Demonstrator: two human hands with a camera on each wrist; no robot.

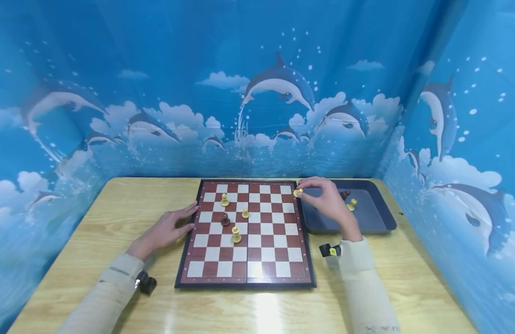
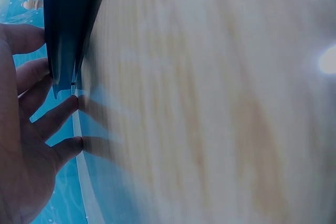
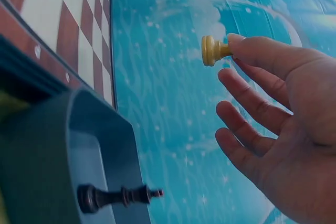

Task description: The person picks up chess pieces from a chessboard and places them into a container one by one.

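In the head view, the board (image 1: 265, 241) lies flat on the table (image 1: 207, 311), its checked side up. The right hand (image 1: 326, 199) is above the board's right rim, near the far corner, with thumb and finger pinching a yellow piece (image 1: 298, 192). The left hand (image 1: 169, 232) is on the board's left side, fingers reaching out to touch the rim. Four pieces stand on the board's left half: a tall piece (image 1: 236, 235) nearest the person, a small piece (image 1: 245, 213) just beside the fold, a dark piece (image 1: 225, 219) to its left, and a far piece (image 1: 225, 200) beyond these. Right of the board, close beside it, is a grey tray (image 1: 371, 225) holding a dark chessman (image 1: 345, 195) and a yellow chessman (image 1: 352, 204). Behind the board hangs a blue curtain (image 1: 199, 46) printed with dolphins.

In the left wrist view, the left hand's fingers are spread apart, some of them against the board's dark edge; it grasps nothing there.

In the right wrist view, the yellow piece is off the board, its round base pointing away from the pinching fingertips; the other fingers are loosely bent. The dark chessman shows in the tray, beside the board.
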